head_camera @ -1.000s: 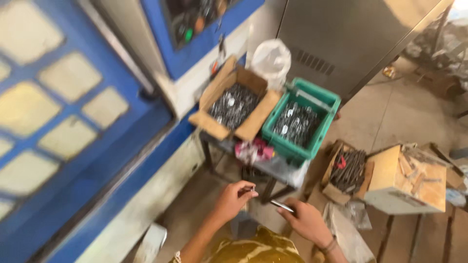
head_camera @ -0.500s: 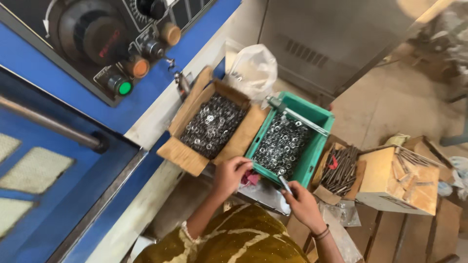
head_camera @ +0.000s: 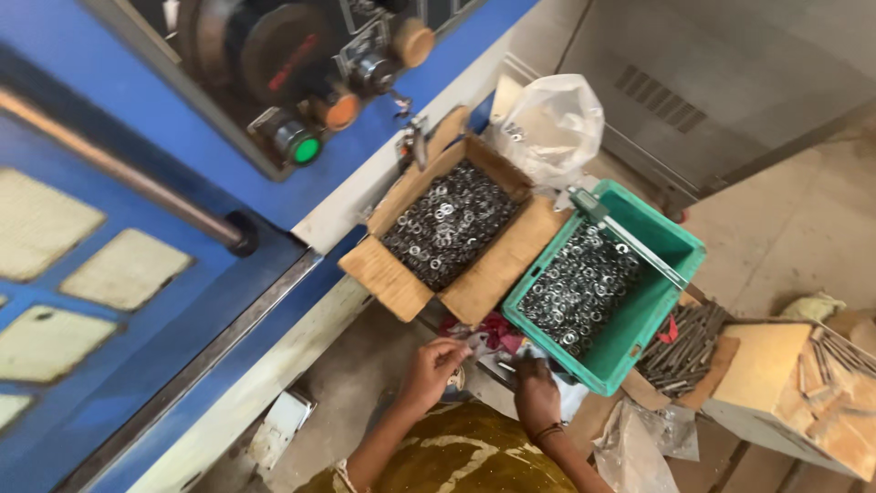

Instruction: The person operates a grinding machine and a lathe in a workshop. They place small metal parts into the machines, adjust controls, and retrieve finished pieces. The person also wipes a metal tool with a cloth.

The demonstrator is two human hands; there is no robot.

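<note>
While metal rings (head_camera: 584, 288) glint, hands (head_camera: 429, 370) pinch parts.

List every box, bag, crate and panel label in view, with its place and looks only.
Cardboard box: open, brown, centre, full of metal washers.
Green plastic crate: rectangular, right of the box, also holds washers.
Clear plastic bag: crumpled, behind both.
Wooden box: pale, far right.
Control panel: dark, top left, with green button and orange knob.

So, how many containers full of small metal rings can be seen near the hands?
2. An open cardboard box of rings sits beside the blue machine, and a green plastic crate of rings sits right of it. More may be hidden beyond the picture's edge.
</note>
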